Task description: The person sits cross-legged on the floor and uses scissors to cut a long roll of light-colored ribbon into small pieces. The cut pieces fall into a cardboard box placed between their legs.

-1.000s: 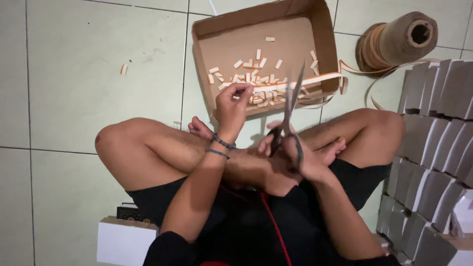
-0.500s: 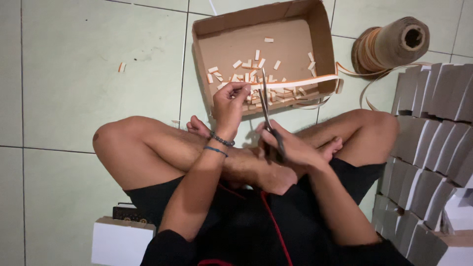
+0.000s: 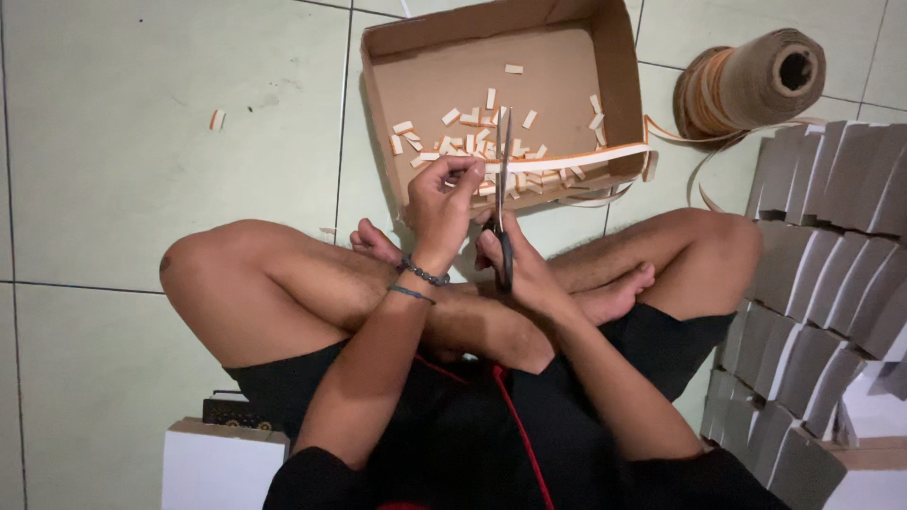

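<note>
Our left hand (image 3: 444, 203) pinches the end of a thin white-and-orange strip (image 3: 576, 158); our right hand (image 3: 515, 255) is wrapped around scissors (image 3: 504, 184), blades closed across the strip. At 12 o'clock, a shallow cardboard box (image 3: 624, 57) holds short cut pieces (image 3: 453, 142). The strip's spool (image 3: 751, 80) lies at 2 o'clock, stacked grey cartons (image 3: 831, 236) at 3.

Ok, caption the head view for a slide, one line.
Seated cross-legged, left hand holds a strip taut while right hand closes scissors on it over a box of cut pieces.
</note>
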